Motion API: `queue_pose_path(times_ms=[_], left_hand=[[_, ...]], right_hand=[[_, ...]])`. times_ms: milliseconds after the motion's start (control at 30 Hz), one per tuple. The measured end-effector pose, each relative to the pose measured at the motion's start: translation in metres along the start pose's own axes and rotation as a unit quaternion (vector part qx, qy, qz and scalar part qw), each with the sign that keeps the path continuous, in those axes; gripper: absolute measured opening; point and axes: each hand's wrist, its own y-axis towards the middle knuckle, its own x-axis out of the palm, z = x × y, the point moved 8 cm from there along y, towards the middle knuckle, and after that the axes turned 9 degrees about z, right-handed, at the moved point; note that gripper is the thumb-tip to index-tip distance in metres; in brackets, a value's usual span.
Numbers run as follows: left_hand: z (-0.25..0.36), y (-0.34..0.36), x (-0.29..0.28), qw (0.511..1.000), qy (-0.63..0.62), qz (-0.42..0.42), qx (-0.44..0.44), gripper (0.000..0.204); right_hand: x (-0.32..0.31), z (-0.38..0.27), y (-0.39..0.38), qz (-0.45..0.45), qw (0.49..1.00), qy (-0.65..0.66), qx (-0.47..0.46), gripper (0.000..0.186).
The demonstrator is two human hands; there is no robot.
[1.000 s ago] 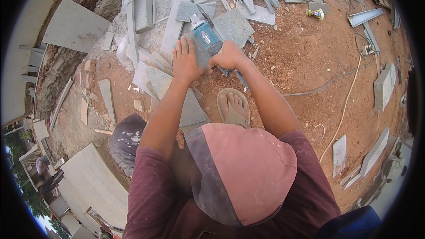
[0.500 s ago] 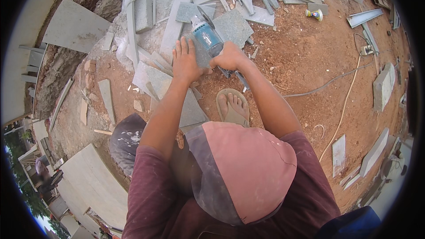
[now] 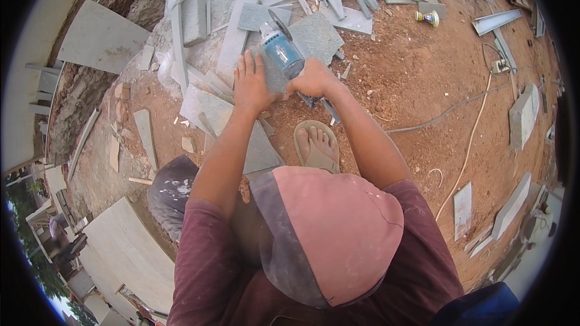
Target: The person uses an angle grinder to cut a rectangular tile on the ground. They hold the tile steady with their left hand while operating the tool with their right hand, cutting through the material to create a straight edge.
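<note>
Red dirt ground (image 3: 423,84) is carrying grey slabs. Right hand (image 3: 314,79) is clenching the heavy blue grinder (image 3: 281,53) by its body; left hand (image 3: 252,81) is pressing flat, fingers spread, on the stiff, brittle stone slab (image 3: 314,36).

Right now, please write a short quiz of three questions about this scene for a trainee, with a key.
1. True or false: the right hand grips the blue angle grinder.
2. What does the left hand press on? A) a brick B) a grey stone slab C) a bucket
3. Fill in: the foot near the tool wears a ____.

Key: 1 true; 2 B; 3 sandal
</note>
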Motion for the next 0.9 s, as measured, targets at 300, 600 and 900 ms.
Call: queue_pose_path(times_ms=[300,600,900], left_hand=[[0.0,0.0001,0.0007,1.0,0.004,0.01,0.002,0.14],[-0.002,-0.001,0.0018,1.0,-0.002,0.017,0.003,0.137],[-0.0015,0.0001,0.0035,1.0,0.012,0.017,0.006,0.136]], right_hand=[[0.0016,0.0012,0.0003,0.018,1.0,0.014,-0.015,0.043],[0.0028,0.0028,-0.001,0.031,0.999,0.008,-0.019,0.047],[-0.0011,-0.0007,-0.0072,-0.015,1.0,-0.02,0.009,0.067]])
